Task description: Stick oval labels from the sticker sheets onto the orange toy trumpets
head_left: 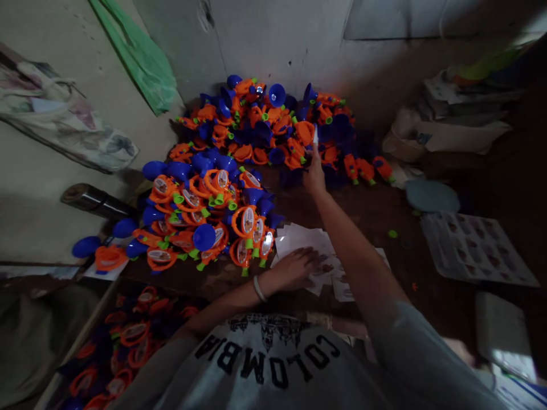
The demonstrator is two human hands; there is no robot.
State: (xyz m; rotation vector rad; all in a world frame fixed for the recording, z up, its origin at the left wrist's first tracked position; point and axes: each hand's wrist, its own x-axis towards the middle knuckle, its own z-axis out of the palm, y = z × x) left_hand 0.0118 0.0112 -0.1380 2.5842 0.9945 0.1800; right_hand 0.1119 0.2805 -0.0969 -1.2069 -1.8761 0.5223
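Dim wall (307,34) behind, toy horns (248,221) crowd the table (384,213); left hand (297,266) lies flat on papers (299,239), right hand's (315,173) grip, near the back heap (282,122), cannot be told.

On my feed I see the right arm (352,233) stretched far forward, almost straight, slanting inward as it goes; at its end the right hand (315,174) has one finger (315,150) pointing ahead, while the others look curled, though the dim light hides their exact pose from me; the left arm (231,302) comes in low from the other side, angled across the front of the body; the left hand (297,267) lies palm down, fingers extended toward the right arm, slightly blurred at the tips.
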